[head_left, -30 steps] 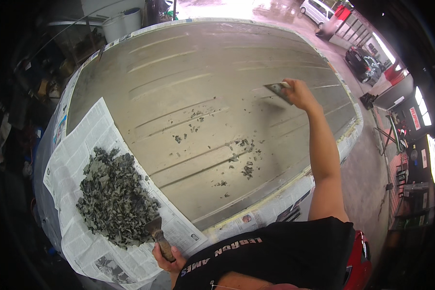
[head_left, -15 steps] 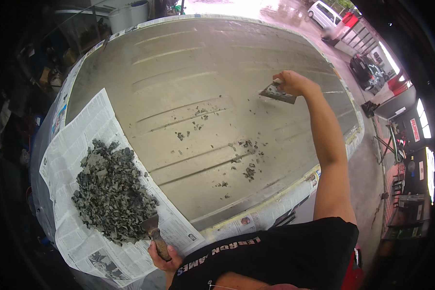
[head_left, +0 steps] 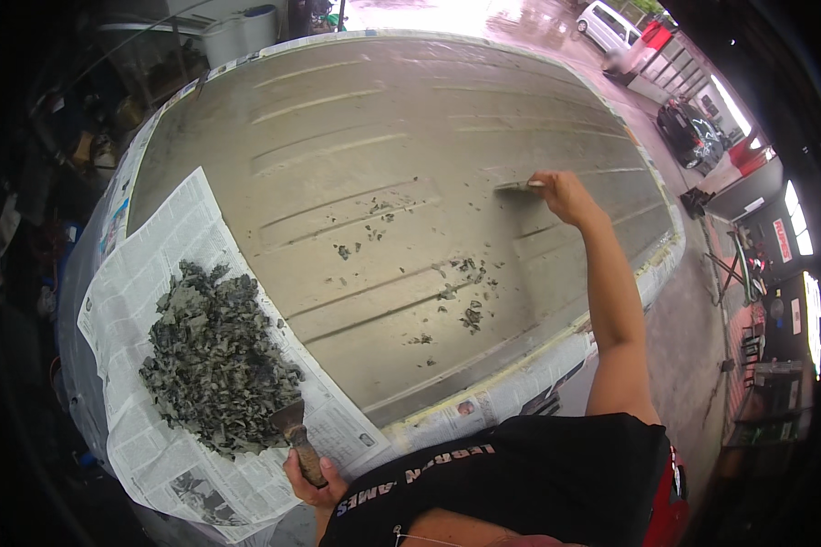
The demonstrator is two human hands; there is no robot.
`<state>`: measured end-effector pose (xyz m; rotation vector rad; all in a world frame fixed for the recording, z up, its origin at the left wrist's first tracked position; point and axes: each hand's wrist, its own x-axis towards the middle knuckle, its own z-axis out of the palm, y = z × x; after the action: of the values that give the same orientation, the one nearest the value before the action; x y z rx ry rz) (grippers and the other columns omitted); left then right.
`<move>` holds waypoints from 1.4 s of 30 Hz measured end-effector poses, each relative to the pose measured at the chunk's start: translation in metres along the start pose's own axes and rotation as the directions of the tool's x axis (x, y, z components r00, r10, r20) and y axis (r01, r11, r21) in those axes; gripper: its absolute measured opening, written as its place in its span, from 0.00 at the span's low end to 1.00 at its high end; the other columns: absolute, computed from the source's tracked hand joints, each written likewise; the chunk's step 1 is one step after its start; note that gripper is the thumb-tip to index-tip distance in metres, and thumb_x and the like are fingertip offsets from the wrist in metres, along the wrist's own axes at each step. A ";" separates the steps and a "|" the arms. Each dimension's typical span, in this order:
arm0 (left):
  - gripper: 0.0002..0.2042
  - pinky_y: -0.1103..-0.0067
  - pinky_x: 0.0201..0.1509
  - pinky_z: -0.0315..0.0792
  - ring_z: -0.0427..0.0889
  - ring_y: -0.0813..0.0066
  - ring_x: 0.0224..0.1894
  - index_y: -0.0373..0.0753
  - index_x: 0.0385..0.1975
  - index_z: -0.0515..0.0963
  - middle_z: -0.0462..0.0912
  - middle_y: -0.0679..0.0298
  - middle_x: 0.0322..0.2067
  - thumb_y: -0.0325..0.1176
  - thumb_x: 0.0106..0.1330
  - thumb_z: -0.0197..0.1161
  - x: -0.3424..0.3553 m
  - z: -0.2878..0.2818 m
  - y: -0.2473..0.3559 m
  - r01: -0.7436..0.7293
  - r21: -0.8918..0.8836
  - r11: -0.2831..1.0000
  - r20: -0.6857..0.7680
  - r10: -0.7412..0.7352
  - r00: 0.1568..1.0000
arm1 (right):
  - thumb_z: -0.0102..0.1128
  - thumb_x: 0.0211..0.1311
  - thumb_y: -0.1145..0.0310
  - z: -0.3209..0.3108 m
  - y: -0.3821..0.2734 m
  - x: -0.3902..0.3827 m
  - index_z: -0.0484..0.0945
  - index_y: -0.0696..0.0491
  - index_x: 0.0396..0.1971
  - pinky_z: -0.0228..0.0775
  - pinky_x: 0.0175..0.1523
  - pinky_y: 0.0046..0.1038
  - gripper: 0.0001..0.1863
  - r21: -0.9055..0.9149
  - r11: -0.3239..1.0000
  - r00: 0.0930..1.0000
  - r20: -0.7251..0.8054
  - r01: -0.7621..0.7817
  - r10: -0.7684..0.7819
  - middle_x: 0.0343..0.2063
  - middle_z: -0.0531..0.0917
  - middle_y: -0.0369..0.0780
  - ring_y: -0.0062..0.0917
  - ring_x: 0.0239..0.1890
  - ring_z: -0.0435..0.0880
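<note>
My right hand [head_left: 556, 191] grips a flat metal spreader [head_left: 514, 187], held low over the grey ribbed metal panel [head_left: 365, 137], which has dark flakes [head_left: 472, 312] scattered across its middle. My left hand [head_left: 315, 479] is wrapped round the worn handle of a scraper [head_left: 295, 428] at the panel's near edge. Beside it, a large heap of grey-black flakes [head_left: 214, 356] lies on a newspaper sheet [head_left: 123, 273] spread over the left side. Whether the spreader's edge touches the panel I cannot tell.
Newspaper and tape [head_left: 483, 401] line the panel's rim. White buckets [head_left: 233, 36] stand among clutter at the back left. A white van [head_left: 602, 27] and a dark car [head_left: 684, 128] are in the background at right, with racks of tools [head_left: 766, 319] along the right wall.
My right hand rose slightly with the spreader, then came down and tilted it flatter. My left hand stays on the scraper, with only slight shifting in the view.
</note>
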<state>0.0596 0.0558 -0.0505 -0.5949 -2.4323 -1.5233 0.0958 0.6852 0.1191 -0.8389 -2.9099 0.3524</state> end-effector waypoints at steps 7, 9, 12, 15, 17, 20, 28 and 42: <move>0.26 0.65 0.46 0.72 0.76 0.54 0.41 0.22 0.61 0.65 0.74 0.44 0.42 0.30 0.67 0.61 0.011 0.007 0.004 -0.122 0.019 0.992 -0.039 0.123 0.992 | 0.56 0.64 0.76 -0.013 0.026 -0.001 0.82 0.56 0.45 0.74 0.45 0.41 0.11 -0.040 0.998 0.992 -0.107 0.057 -0.061 0.36 0.85 0.52 0.50 0.40 0.82; 0.26 0.65 0.46 0.72 0.76 0.54 0.41 0.21 0.61 0.64 0.74 0.44 0.42 0.30 0.66 0.61 0.011 0.005 0.006 -0.112 0.012 0.994 -0.027 0.112 0.993 | 0.56 0.64 0.76 -0.002 0.033 0.003 0.81 0.56 0.45 0.73 0.46 0.42 0.11 -0.080 0.992 0.985 -0.135 0.095 -0.106 0.37 0.84 0.52 0.51 0.41 0.82; 0.26 0.66 0.58 0.68 0.75 0.56 0.51 0.24 0.63 0.65 0.74 0.45 0.51 0.32 0.69 0.61 0.005 0.001 0.001 -0.064 -0.002 0.998 -0.006 0.064 0.998 | 0.56 0.63 0.76 0.003 0.010 0.001 0.81 0.57 0.45 0.73 0.46 0.42 0.11 -0.039 0.992 0.990 -0.078 0.119 -0.121 0.37 0.84 0.52 0.51 0.42 0.82; 0.26 0.66 0.64 0.67 0.74 0.56 0.56 0.26 0.64 0.65 0.74 0.45 0.55 0.34 0.70 0.61 0.001 -0.001 0.000 -0.025 -0.008 1.000 -0.002 0.025 1.000 | 0.57 0.63 0.77 -0.011 -0.027 -0.004 0.82 0.57 0.44 0.73 0.46 0.41 0.11 0.011 0.995 0.993 0.057 0.104 -0.104 0.36 0.84 0.53 0.50 0.41 0.82; 0.26 0.66 0.64 0.66 0.74 0.56 0.56 0.26 0.64 0.65 0.74 0.45 0.55 0.34 0.70 0.61 0.000 -0.001 0.000 -0.014 -0.010 1.000 -0.007 0.014 1.000 | 0.57 0.63 0.77 -0.023 -0.028 -0.002 0.82 0.56 0.45 0.73 0.46 0.40 0.11 0.036 0.998 0.998 0.023 0.060 -0.061 0.36 0.84 0.53 0.50 0.40 0.82; 0.26 0.65 0.58 0.68 0.75 0.56 0.52 0.24 0.63 0.65 0.74 0.45 0.52 0.33 0.69 0.61 0.000 0.000 0.001 -0.028 -0.016 0.999 -0.022 0.028 0.999 | 0.57 0.63 0.78 -0.026 0.011 0.007 0.82 0.55 0.45 0.73 0.46 0.39 0.12 0.014 0.998 0.998 -0.035 0.056 -0.055 0.35 0.84 0.54 0.49 0.39 0.82; 0.26 0.64 0.47 0.72 0.77 0.53 0.43 0.21 0.60 0.65 0.74 0.43 0.43 0.31 0.66 0.60 0.012 0.005 0.011 -0.096 0.075 0.992 -0.038 0.100 0.994 | 0.57 0.64 0.77 -0.010 0.018 0.005 0.81 0.56 0.46 0.73 0.48 0.37 0.11 -0.036 0.999 0.999 0.007 0.032 -0.032 0.36 0.84 0.52 0.46 0.39 0.82; 0.26 0.64 0.48 0.73 0.77 0.50 0.42 0.21 0.60 0.65 0.75 0.42 0.42 0.30 0.66 0.61 0.012 0.004 0.009 -0.097 0.043 0.994 -0.024 0.098 0.995 | 0.59 0.60 0.78 -0.011 0.029 0.029 0.81 0.56 0.42 0.72 0.45 0.41 0.10 -0.120 0.991 0.998 -0.011 0.060 -0.061 0.33 0.84 0.52 0.49 0.39 0.82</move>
<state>0.0530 0.0657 -0.0405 -0.6706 -2.3726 -1.4297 0.0882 0.7268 0.1232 -0.7625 -2.9595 0.1680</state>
